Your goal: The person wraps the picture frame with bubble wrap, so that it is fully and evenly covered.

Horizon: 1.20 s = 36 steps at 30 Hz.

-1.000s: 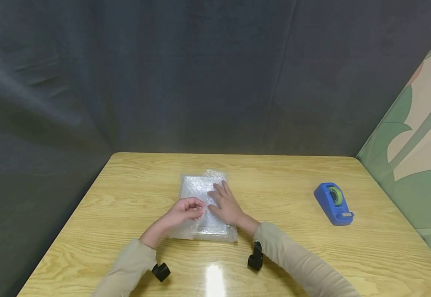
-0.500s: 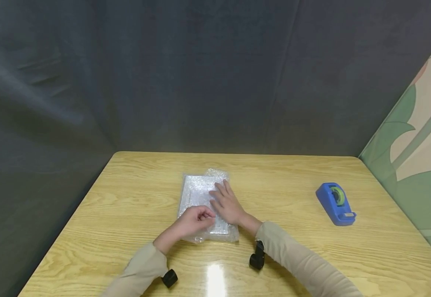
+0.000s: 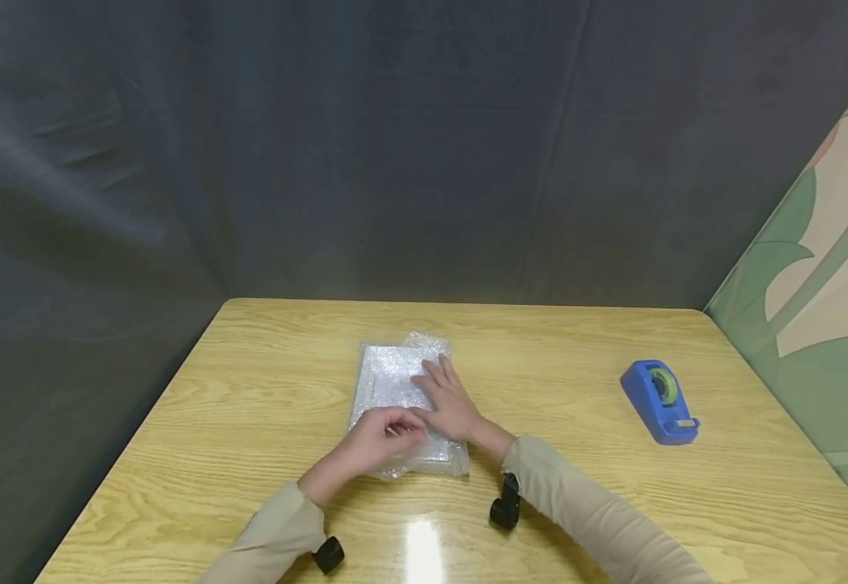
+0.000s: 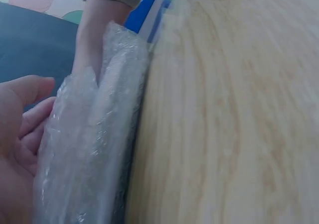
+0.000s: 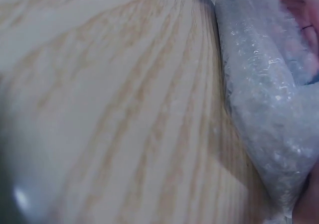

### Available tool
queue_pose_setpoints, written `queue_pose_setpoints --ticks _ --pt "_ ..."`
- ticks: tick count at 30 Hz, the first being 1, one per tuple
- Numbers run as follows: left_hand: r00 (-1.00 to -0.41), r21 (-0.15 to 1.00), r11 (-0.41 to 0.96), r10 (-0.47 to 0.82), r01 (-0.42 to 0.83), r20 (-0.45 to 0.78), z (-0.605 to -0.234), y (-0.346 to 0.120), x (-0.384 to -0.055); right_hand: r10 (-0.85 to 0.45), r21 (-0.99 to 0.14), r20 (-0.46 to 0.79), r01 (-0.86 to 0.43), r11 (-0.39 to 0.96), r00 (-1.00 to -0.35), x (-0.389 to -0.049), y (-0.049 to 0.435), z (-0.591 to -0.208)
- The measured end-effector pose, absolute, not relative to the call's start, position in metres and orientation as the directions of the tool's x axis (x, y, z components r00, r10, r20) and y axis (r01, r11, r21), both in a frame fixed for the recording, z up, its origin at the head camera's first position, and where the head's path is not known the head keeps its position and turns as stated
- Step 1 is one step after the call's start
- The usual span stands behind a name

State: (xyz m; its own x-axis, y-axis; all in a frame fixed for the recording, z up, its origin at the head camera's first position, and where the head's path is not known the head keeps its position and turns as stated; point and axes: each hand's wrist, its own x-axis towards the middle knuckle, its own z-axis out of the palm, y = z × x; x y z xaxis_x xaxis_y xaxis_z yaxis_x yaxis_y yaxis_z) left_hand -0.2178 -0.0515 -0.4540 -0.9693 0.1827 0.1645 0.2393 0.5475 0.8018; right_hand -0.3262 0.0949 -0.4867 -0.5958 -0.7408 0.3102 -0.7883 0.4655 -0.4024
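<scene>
Lies lengthwise forward as flat silvery bubble-wrapped rectangle point(image 3: 386, 380), beneath splayed right hand point(image 3: 451, 405) and, nearer its near end, curled left hand point(image 3: 380, 438), hold unclear

There is room to pass over the table point(image 3: 263, 381) left of the bubble-wrapped packet point(image 3: 389, 375) or between it and the tape dispenser point(image 3: 656, 403). 2 forearms point(image 3: 588, 507) bar the near side; a curtain point(image 3: 395, 162) stands behind. Clearance beneath the packet is hard to judge.

No lettering legible (in any view); no numbers either.
</scene>
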Motion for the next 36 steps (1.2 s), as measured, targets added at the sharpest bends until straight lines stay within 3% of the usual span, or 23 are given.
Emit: queue_pose_setpoints --ticks 4,6,9,11,15,20,23,28,32,36 --pt "-0.966 0.818 0.531 0.002 0.22 0.259 -0.449 -0.066 -0.214 -0.741 -0.429 0.28 -0.77 0.471 -0.61 -0.326 0.093 -0.488" --pt "-0.957 0.838 0.526 -0.138 0.148 0.256 -0.445 -0.074 -0.211 -0.743 -0.434 0.269 -0.766 0.475 -0.613 -0.326 0.093 -0.488" --pt "-0.947 0.9 0.437 -0.293 -0.007 0.134 -0.446 -0.086 -0.206 -0.745 -0.434 0.261 -0.764 0.478 -0.614 -0.326 0.093 -0.487" --pt "-0.945 0.93 0.349 -0.328 -0.113 0.008 -0.45 -0.09 -0.203 -0.746 -0.435 0.263 -0.766 0.474 -0.611 -0.326 0.093 -0.487" --pt "-0.952 0.946 0.27 -0.288 -0.182 -0.101 -0.463 -0.09 -0.202 -0.744 -0.444 0.263 -0.762 0.471 -0.614 -0.325 0.093 -0.487" --pt "-0.983 0.916 0.393 -0.183 -0.083 -0.01 -0.467 -0.082 -0.205 -0.741 -0.46 0.263 -0.755 0.467 -0.619 -0.323 0.094 -0.484" --pt "-0.99 0.813 0.581 -0.128 -0.034 0.05 -0.465 -0.079 -0.206 -0.742 -0.452 0.268 -0.76 0.467 -0.615 -0.324 0.095 -0.484" --pt "-0.991 0.543 0.838 -0.023 0.055 0.136 -0.465 -0.074 -0.21 -0.748 -0.459 0.257 -0.758 0.462 -0.612 -0.325 0.096 -0.484" --pt "-0.989 0.364 0.924 0.077 0.12 0.13 -0.462 -0.071 -0.214 -0.759 -0.461 0.229 -0.755 0.467 -0.609 -0.326 0.097 -0.484" --pt "-0.987 0.319 0.935 0.148 0.158 0.056 -0.457 -0.076 -0.218 -0.77 -0.47 0.237 -0.764 0.442 -0.592 -0.326 0.097 -0.482"
